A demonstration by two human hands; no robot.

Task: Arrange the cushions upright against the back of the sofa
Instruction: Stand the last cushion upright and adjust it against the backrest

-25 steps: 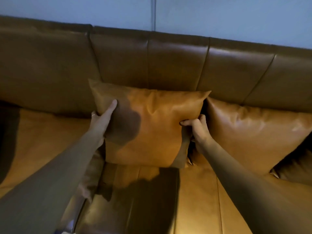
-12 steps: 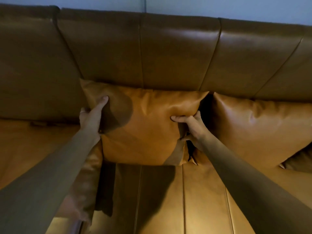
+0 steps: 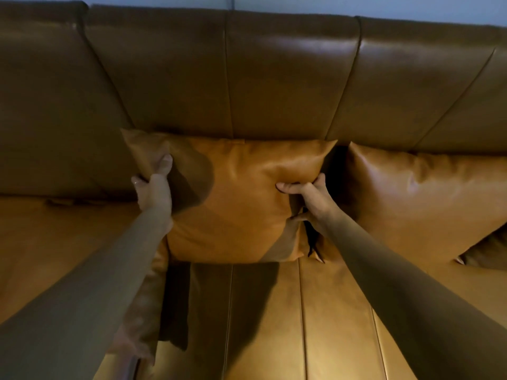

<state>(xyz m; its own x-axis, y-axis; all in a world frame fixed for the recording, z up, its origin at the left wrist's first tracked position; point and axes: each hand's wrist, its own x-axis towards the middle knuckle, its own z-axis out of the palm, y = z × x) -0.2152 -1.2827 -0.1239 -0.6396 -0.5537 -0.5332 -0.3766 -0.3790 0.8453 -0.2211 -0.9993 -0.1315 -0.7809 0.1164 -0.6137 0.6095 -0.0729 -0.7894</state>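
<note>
A tan leather cushion (image 3: pixel 241 198) stands upright in the middle, its top edge against the brown sofa back (image 3: pixel 288 78). My left hand (image 3: pixel 153 187) grips its left edge, thumb on the front. My right hand (image 3: pixel 310 198) pinches its right edge. A second tan cushion (image 3: pixel 417 204) leans upright against the sofa back just to the right, a dark gap between the two. Another cushion (image 3: pixel 142 303) lies low under my left forearm, mostly hidden.
The tan sofa seat (image 3: pixel 274 325) stretches in front of the cushions and off to the left. A darker cushion corner (image 3: pixel 485 253) shows at the right edge. A pale wall (image 3: pixel 356 6) runs above the sofa back.
Both hands have pushed the middle cushion back and slightly down until it meets the sofa back; the view has come closer.
</note>
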